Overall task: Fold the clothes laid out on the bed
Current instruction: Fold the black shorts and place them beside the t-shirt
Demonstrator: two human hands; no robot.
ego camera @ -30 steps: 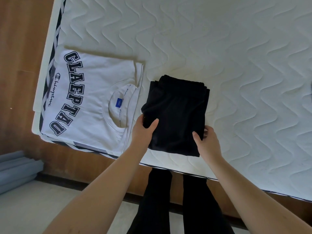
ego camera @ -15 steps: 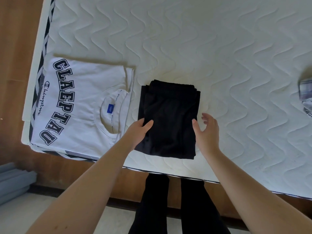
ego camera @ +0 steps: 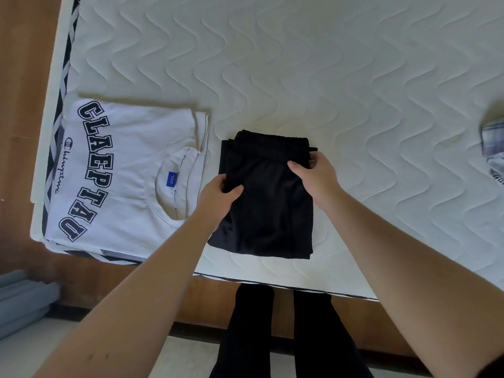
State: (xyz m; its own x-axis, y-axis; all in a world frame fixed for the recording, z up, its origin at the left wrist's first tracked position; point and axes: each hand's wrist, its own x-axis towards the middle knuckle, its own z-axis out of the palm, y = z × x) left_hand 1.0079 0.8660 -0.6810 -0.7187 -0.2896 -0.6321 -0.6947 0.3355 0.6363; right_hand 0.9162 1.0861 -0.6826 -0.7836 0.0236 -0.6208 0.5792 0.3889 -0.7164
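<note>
The right hand (ego camera: 316, 178) has moved up the black folded garment (ego camera: 267, 203) and is now gripping its right edge; the left hand (ego camera: 218, 197) is pinching the left edge beside the white shirt (ego camera: 122, 173).

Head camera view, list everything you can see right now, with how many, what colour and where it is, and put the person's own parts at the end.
Mattress: one, white quilted, fills most of the view.
White T-shirt: one, white with dark block letters and a blue neck label, folded at the mattress's left edge.
Black garment: one, black, folded, near the front edge, right of the T-shirt.
Checked cloth: one, pale plaid, at the right border, mostly cut off.
Bed frame: one, brown wood, left and below.
Grey bundle: one, grey, floor at lower left; what it is, unclear.
Left hand: grips the garment's left edge.
Right hand: grips its right edge, near the top.
Legs: two, black trousers, bottom centre.
</note>
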